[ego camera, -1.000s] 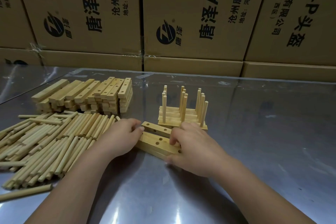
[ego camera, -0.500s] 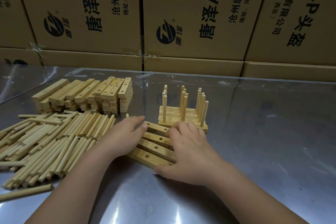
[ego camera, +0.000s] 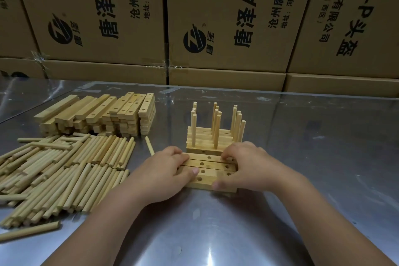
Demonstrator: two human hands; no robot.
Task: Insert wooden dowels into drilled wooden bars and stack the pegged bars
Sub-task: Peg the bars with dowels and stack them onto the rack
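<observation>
Dowels (ego camera: 62,170) lay loose in a big pile at 9 o'clock on the metal table (ego camera: 313,157), unused; many were left. Undrilled-looking and drilled bars (ego camera: 103,114) were stacked at 10 o'clock, also many left. One stray dowel (ego camera: 149,146) lay just beside the left hand (ego camera: 164,174). Left hand was pressed flat on the left end of a row of four empty drilled bars (ego camera: 210,170) at centre, fingers narrow, gripping the ends. Pegged stack (ego camera: 212,136) stood at 12 o'clock, touching the row, a few bars done. Right hand (ego camera: 244,167) was clamped on the right end, thumb at the near edge. Holes under both hands were hidden; peg count was hard to make out. No dowel was yet in the row.
</observation>
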